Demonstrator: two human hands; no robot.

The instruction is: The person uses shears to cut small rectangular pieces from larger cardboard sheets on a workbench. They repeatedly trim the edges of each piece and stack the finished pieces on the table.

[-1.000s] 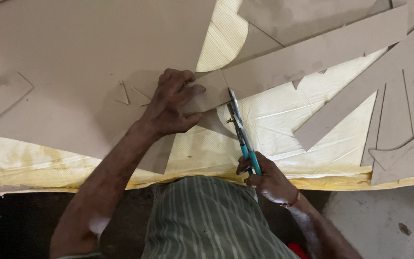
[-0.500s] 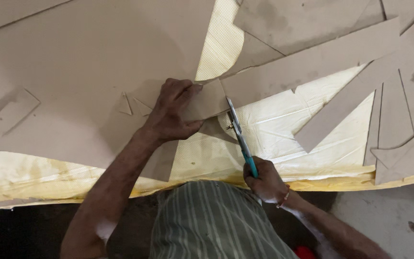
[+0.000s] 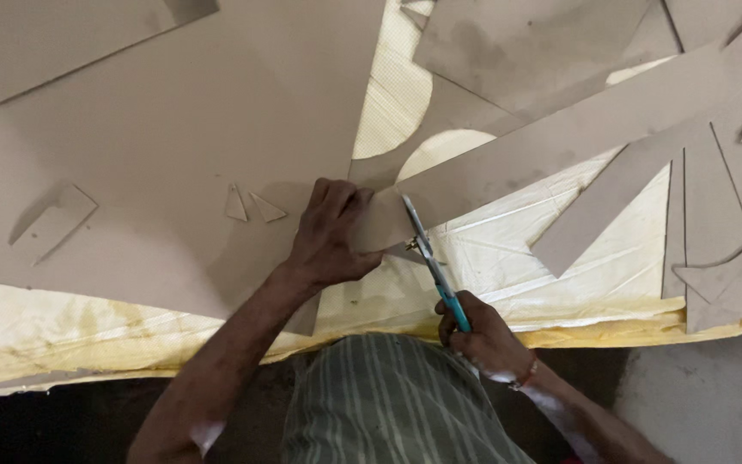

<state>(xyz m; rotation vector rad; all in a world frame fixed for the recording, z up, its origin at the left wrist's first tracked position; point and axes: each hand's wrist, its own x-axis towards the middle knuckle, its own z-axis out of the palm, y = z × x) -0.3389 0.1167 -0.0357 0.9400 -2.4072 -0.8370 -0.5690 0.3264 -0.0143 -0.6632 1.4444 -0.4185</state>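
Left hand [image 3: 330, 241] pressed flat, fingers [image 3: 337, 196] spread and curled over the near end of a long cardboard strip [image 3: 577, 142], pinning it against the big sheet [image 3: 173, 146]. Right hand [image 3: 474, 331] closed round the teal handles of the scissors [image 3: 429, 262], blades slightly parted and biting into the strip's end just beside the left fingertips.

Around: two small triangular scraps [image 3: 251, 206] lying on the big sheet just left of the left hand; an angular offcut [image 3: 53, 222] farther left, well apart. To the right, more cardboard cut-outs [image 3: 714, 198], some with curved edges, overlapping each other; a second strip [image 3: 594, 215] slanted below the long one. Above, another panel [image 3: 526, 43] with a rounded notch.

Underneath everything, a pale yellowish plastic cover [image 3: 560, 266], creased and stained, spread over the surface. Near edge dropping to a dark floor [image 3: 45, 430] at left, grey concrete [image 3: 706, 395] at right. Striped green cloth [image 3: 388, 404] at bottom centre, between the forearms.
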